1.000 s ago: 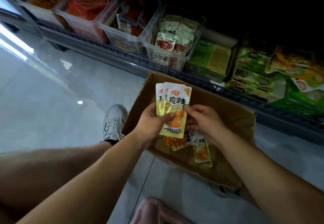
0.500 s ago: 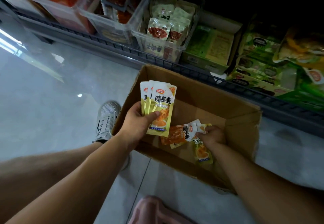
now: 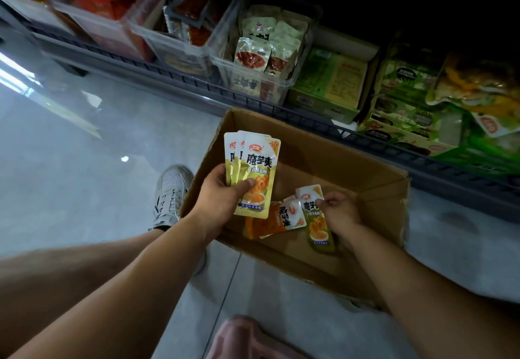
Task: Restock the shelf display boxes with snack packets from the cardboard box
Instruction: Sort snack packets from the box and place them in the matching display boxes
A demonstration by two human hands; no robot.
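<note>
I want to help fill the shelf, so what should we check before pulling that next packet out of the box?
1. Left hand grip on the stack of yellow packets: ok, the thumb presses across the front one.
2. Right hand grip on the loose yellow packet: ok, it pinches the top edge.
3. Only one packet pinched: cannot tell, the fingers hide that edge.
4. Orange packets clear of it: not ok, one lies against its left side.
5. Way up out of the cardboard box: ok, the top is open.
</note>
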